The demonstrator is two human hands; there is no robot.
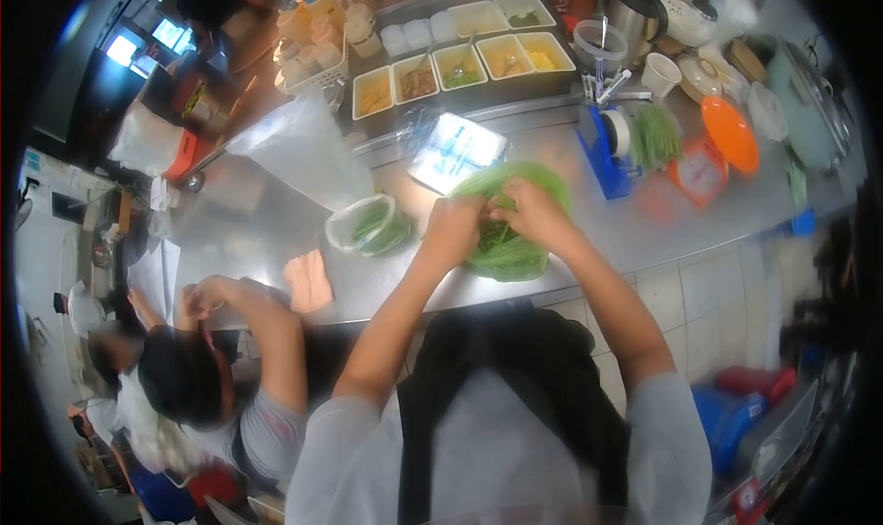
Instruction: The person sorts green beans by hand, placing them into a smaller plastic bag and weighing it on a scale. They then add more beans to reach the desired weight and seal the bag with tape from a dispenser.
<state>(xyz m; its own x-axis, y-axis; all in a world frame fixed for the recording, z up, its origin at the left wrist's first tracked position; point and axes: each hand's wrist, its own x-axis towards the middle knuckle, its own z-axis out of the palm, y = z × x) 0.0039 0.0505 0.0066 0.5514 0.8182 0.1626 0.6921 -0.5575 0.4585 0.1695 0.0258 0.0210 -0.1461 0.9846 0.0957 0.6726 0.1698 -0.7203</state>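
A green plastic bag (529, 265) lies open on the steel counter in front of me, with long green vegetable stalks (497, 238) inside. My left hand (452, 230) is closed at the bag's left side, its fingertips on the stalks. From the right, my right hand (533, 214) reaches over the bag, thumb and fingers pinched round the stalks close to the left fingertips. Left of the bag stands a clear plastic bag (342, 234) holding cut green pieces (379, 227). Behind the green bag is a white printed packet (457, 153).
Food tubs (418, 81) line the counter's back. To the right are a blue tape dispenser (602, 157), bundled greens (657, 134) and an orange scale (701, 171). A folded orange cloth (307, 281) lies left, near a co-worker's hand (207, 295).
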